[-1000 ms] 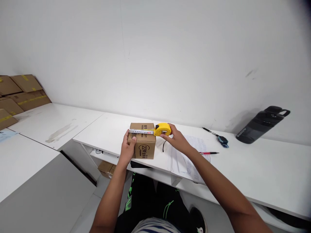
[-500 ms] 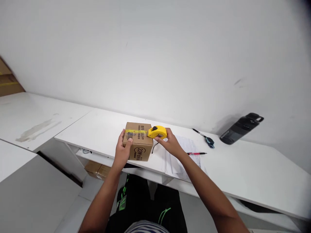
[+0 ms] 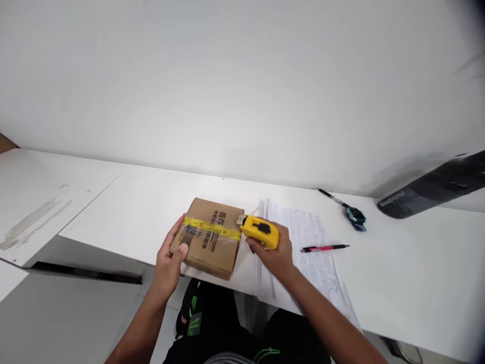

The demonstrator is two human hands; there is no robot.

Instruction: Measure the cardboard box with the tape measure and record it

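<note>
A small cardboard box (image 3: 210,237) with a strip of yellow tape across its top sits near the front edge of the white desk (image 3: 151,212). My left hand (image 3: 170,260) grips the box's left side, thumb on top. My right hand (image 3: 273,253) is closed around a yellow tape measure (image 3: 260,231), held just off the box's right edge. No blade is seen drawn out over the box.
A sheet of written paper (image 3: 306,242) lies right of the box, with a red pen (image 3: 325,248) on it. Farther back lie a black pen (image 3: 333,198) and a small blue object (image 3: 355,217). A dark bottle (image 3: 432,187) lies at the far right.
The tape blade that lay stretched across the box top is no longer out. The tape measure has dropped slightly to the right of the box. The view has tilted down and closer.
</note>
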